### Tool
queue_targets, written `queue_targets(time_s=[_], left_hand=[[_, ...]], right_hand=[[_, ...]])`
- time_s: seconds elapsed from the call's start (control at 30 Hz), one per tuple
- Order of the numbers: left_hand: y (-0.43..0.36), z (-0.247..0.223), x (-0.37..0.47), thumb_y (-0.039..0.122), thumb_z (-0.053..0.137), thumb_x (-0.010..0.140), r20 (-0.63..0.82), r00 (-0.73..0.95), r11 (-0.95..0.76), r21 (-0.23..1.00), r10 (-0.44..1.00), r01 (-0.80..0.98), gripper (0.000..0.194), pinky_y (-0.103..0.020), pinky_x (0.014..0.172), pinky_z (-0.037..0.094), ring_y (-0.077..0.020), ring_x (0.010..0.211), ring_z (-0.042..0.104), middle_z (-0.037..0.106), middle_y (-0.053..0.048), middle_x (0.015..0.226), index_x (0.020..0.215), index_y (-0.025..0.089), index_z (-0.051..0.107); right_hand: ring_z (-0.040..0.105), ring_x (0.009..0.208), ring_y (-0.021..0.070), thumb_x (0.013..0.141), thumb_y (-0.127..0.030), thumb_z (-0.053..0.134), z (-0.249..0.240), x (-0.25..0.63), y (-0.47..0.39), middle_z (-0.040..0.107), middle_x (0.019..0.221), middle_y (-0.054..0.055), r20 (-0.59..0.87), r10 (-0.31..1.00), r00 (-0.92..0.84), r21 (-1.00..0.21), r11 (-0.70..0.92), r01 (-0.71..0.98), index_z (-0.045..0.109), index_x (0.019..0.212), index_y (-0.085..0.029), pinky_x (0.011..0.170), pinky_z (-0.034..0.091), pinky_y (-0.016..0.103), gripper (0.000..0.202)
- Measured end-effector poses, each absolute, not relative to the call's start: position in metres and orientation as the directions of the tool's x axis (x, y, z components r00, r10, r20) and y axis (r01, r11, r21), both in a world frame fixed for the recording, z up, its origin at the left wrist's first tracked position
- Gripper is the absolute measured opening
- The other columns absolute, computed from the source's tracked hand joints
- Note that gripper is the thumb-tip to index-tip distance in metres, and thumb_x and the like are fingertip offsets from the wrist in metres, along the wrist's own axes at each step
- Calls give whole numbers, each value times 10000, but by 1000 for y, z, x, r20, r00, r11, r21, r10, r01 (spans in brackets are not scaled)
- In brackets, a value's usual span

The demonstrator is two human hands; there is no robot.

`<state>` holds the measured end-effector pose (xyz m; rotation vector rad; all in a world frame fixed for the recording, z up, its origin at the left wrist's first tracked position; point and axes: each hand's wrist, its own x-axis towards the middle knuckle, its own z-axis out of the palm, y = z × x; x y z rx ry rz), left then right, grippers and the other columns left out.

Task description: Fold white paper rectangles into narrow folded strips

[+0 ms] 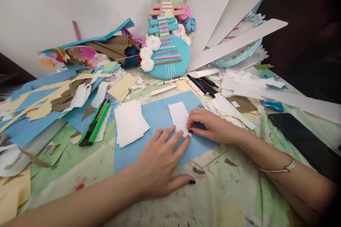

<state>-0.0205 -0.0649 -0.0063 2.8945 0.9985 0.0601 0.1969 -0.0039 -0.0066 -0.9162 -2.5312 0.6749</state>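
A small white paper piece (179, 113) lies on a blue sheet (157, 149). My left hand (162, 159) rests over the sheet with fingers spread, and its fingertips touch the lower edge of the white piece. At that piece's lower right corner, my right hand (206, 124) is closed, thumb and fingers pinching the paper. Its other fingers curl and hide part of the sheet. To the left on the blue sheet sits a loose stack of white paper pieces (130, 122), their edges uneven.
A green and black utility knife (94, 124) lies left of the stack. Behind are black markers (204, 85) and a turquoise paper instrument (173, 56) with white flowers. Paper scraps (66, 95) pile up at left, white strips (247, 79) at right, near a black phone (303, 140).
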Motion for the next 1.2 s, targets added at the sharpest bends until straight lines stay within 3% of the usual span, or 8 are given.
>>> queue_targets(time_s=[0.37, 1.2], left_hand=[[-67, -5, -20, 631, 374, 827, 57, 786, -785, 118, 616, 608, 712, -542, 976, 288, -379, 1227, 336, 451, -166, 1321, 1324, 122, 412], [-65, -3, -17, 634, 444, 779, 32, 764, -756, 179, 645, 630, 751, -565, 967, 284, -359, 1170, 362, 441, -169, 1297, 1343, 142, 384]], right_hand=[[485, 834, 169, 859, -148, 509, -6, 194, -5, 574, 859, 38, 142, 695, -705, -524, 657, 542, 551, 835, -167, 768, 361, 314, 51], [500, 814, 163, 820, -146, 533, -9, 193, -2, 589, 833, 25, 144, 716, -684, -535, 637, 554, 553, 805, -177, 767, 363, 310, 39]])
